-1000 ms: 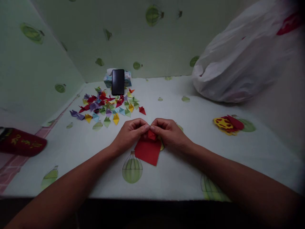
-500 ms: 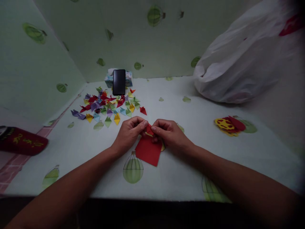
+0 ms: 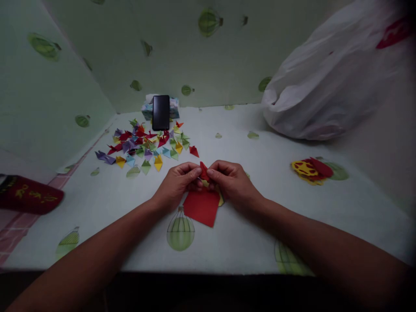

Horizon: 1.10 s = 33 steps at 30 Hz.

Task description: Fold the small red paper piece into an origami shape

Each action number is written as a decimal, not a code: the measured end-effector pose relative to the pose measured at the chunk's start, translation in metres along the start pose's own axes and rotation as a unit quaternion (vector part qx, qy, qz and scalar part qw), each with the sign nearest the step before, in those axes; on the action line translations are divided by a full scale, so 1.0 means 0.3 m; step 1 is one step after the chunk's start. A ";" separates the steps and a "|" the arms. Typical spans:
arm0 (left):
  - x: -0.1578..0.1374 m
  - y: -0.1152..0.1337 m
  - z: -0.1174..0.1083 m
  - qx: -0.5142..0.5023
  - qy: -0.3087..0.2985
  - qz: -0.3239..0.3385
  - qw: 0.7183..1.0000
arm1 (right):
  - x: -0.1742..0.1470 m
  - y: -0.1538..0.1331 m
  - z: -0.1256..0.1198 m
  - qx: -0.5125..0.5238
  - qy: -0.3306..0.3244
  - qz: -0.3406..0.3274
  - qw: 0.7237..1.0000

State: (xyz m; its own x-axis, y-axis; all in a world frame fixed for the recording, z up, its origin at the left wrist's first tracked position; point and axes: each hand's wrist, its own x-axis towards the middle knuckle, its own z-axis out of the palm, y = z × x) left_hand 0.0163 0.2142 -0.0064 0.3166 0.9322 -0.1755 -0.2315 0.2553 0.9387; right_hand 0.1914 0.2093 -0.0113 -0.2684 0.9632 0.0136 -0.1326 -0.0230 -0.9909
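Observation:
Between my two hands is a small folded piece of red paper [image 3: 203, 171], its pointed tip showing upward. My left hand [image 3: 182, 180] pinches its left side with thumb and fingers. My right hand [image 3: 232, 182] pinches the right side the same way, so both hands nearly meet. Just below them a flat red paper square [image 3: 202, 209] lies on the table, with a bit of yellow paper [image 3: 221, 200] peeking out at its right. Beyond my hands spreads a pile of folded paper cranes [image 3: 143, 145] in many colours.
A black phone [image 3: 161, 112] leans on a tissue box [image 3: 147, 111] behind the pile. On the right sit red and yellow paper cut-outs [image 3: 308, 170] and a large white plastic bag [image 3: 318, 95]. A red can [image 3: 32, 193] lies at the left edge of the table [image 3: 253, 242].
The folded red paper has turned, and its tip now points up above my fingertips. My hands stay almost in place. The whole view has shifted very slightly.

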 end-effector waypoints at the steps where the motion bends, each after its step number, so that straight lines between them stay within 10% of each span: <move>1: 0.000 0.000 0.001 -0.008 0.001 -0.004 1.000 | 0.001 0.004 -0.001 0.006 -0.002 -0.001 1.000; 33: -0.005 0.002 0.023 -0.076 0.030 -0.024 0.996 | -0.002 0.018 0.003 0.037 -0.012 0.003 0.999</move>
State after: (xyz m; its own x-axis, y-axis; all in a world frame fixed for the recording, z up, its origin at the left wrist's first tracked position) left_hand 0.0221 0.2111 -0.0035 0.2771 0.9301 -0.2410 -0.3553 0.3322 0.8737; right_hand 0.1899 0.2084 -0.0166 -0.2918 0.9564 0.0121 -0.2003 -0.0487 -0.9785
